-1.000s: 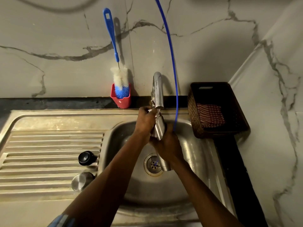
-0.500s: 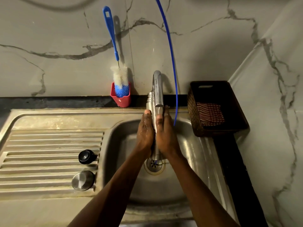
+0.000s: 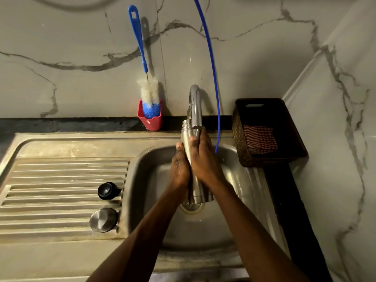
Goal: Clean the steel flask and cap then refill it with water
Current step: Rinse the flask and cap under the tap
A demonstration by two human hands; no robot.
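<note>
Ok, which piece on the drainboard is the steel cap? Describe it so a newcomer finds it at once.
Start at the sink and move left onto the ribbed drainboard. Two round pieces sit by the basin edge. The steel cap is the nearer one, shiny silver, whereas the black stopper behind it is dark.

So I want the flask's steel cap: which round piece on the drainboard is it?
The shiny steel cap, nearest the camera; the other round piece behind it is black.
</note>
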